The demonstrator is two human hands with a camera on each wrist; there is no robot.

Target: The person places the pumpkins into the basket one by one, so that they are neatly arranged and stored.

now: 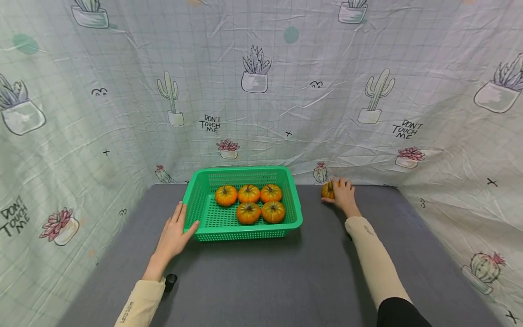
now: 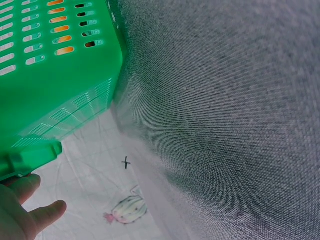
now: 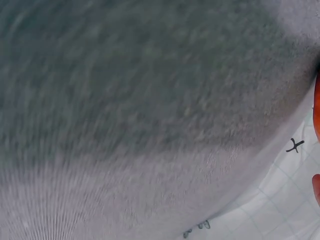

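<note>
A green plastic basket with slotted walls stands near the back of the table and holds several small orange pumpkins. My left hand rests on the basket's left rim, its fingers extended; in the left wrist view, its fingertips show right at the rim. To the right of the basket, my right hand grips another small pumpkin near the table's back edge, thumb in front and fingers over the top. The right wrist view catches only an orange sliver of that pumpkin and one fingertip.
The grey cloth-covered table runs forward from the basket. A white curtain printed with cacti hangs close behind the table and along both sides. A small black object sits by the left wrist.
</note>
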